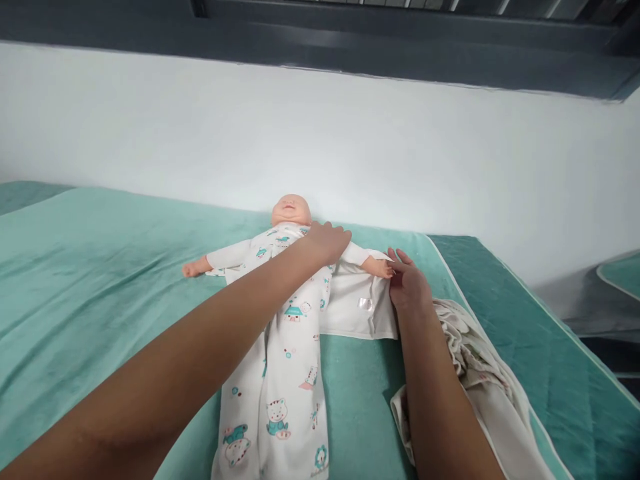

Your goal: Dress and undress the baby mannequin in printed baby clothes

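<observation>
A baby doll (289, 212) lies on its back, arms spread, head toward the wall. White sleeves cover its arms. A white baby garment printed with bears and houses (295, 373) lies over its chest and down toward me. My left hand (327, 241) is closed on the cloth at the doll's shoulder on the right side; its fingertips are mostly hidden. My right hand (409, 283) is beside the doll's hand (379, 267), thumb and fingers pinching the white cloth edge there. Below that arm a plain white cloth panel (350, 313) with a small label lies spread.
Green sheeting (115, 280) covers the bed beneath the doll. A crumpled off-white printed cloth (480, 373) lies by my right forearm. A darker green mattress (540, 347) adjoins on the right. Behind are a white wall (320, 140) and a dark overhead frame (320, 40).
</observation>
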Demonstrator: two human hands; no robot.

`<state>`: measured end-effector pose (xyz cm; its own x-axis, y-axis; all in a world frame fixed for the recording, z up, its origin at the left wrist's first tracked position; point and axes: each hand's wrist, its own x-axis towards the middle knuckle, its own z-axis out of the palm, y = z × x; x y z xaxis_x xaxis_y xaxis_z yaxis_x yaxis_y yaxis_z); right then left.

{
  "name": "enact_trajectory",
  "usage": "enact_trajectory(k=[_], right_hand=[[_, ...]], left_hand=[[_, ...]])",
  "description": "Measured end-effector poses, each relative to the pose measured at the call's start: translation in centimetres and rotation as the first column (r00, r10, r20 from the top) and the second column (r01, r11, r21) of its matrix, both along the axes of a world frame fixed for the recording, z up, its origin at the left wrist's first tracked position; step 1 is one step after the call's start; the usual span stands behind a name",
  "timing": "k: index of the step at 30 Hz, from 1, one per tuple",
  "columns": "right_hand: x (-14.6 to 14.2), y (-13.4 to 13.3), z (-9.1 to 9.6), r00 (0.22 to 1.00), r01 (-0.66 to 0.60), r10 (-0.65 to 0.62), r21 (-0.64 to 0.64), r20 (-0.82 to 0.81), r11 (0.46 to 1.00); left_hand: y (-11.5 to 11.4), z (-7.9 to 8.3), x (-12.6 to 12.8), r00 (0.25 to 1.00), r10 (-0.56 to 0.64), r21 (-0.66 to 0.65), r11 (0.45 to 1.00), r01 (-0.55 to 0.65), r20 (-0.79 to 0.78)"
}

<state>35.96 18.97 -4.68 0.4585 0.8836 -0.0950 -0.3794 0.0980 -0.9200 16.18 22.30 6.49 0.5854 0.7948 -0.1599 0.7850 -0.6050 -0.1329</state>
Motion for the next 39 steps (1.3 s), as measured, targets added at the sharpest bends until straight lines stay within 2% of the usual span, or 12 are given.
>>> enact_trajectory(k=[6,10,13,16,18,21,24,26,29,32,35,39], right_hand=[[0.3,1.0,-0.7,1.000,0.014,-0.014,-0.025,0.013,1.000],[-0.2,1.1,-0.1,0.988,0.140,-0.140,0.001,0.061,0.990],[-1.5,0.6,1.1,0.923,0.243,-0.273,0.140,0.270,0.960],[-3.6,-0.2,2.1,0.734,0.105,-0.236,0.237,0.637,0.966],[-5.1,-0.7,2.4,0.604,-0.046,-0.106,0.167,0.790,0.985],[-7.0,-1.2,2.3,0.477,-0.200,0.054,0.048,0.877,0.979],[-8.7,-1.6,2.4,0.462,-0.332,0.123,0.043,0.878,0.942],[-9.8,-1.8,2.8,0.485,-0.432,0.182,0.053,0.855,0.900],[-11.2,-1.6,3.7,0.491,-0.498,0.269,0.014,0.829,0.867],[-12.2,-1.0,4.4,0.462,-0.495,0.303,-0.041,0.834,0.868],[-13.2,-0.6,4.7,0.405,-0.472,0.192,0.025,0.894,0.881],[-14.0,-1.2,4.8,0.318,-0.424,0.010,0.133,0.948,0.896]], left_hand=[[0.0,-1.7,1.4,0.999,-0.017,-0.031,0.999,0.018,0.030],[-0.2,-1.8,1.8,0.998,-0.019,-0.018,1.000,0.020,0.053],[-0.5,-1.3,1.3,0.997,-0.007,-0.029,1.000,0.009,0.080],[-1.2,-0.8,-1.3,0.975,0.025,-0.020,1.000,-0.021,0.221],[-2.0,-1.1,-4.2,0.908,0.086,0.001,0.996,-0.094,0.410],[-3.0,-2.5,-9.1,0.670,0.183,-0.038,0.973,-0.226,0.720],[-3.6,-4.2,-12.0,0.433,0.277,-0.185,0.952,-0.244,0.858],[-3.7,-4.9,-12.5,0.370,0.321,-0.243,0.939,-0.244,0.872],[-3.7,-5.1,-11.8,0.361,0.311,-0.226,0.939,-0.258,0.879],[-3.6,-5.2,-11.2,0.414,0.179,-0.066,0.960,-0.272,0.893],[-3.8,-5.4,-11.1,0.518,0.033,0.145,0.942,-0.301,0.855],[-4.3,-5.2,-11.3,0.588,0.015,0.202,0.932,-0.302,0.809]])
